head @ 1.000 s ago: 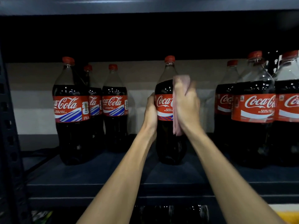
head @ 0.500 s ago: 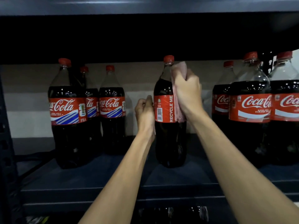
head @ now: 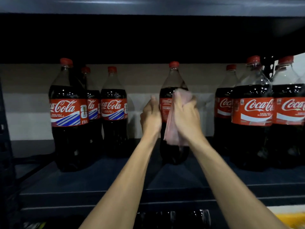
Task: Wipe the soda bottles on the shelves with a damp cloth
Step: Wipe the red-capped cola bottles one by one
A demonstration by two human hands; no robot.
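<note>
A cola bottle (head: 173, 80) with a red cap and red label stands upright in the middle of the dark shelf (head: 102, 182). My left hand (head: 151, 116) grips its left side at label height. My right hand (head: 186, 116) holds a pink cloth (head: 172, 134) against the bottle's right front, covering most of the label; the cloth hangs down below my palm. Three more cola bottles (head: 68, 113) stand at the left and three (head: 252, 111) at the right.
The shelf board above (head: 148, 5) hangs low over the bottle caps. A dark upright post (head: 5, 146) runs down the left edge. Below the shelf's front lip, tops of more bottles (head: 173, 217) show faintly. A pale wall lies behind.
My right hand with the cloth has slid down from the bottle's neck to its label. The bottle has turned, showing a different part of the label. My left hand has closed on its side.
</note>
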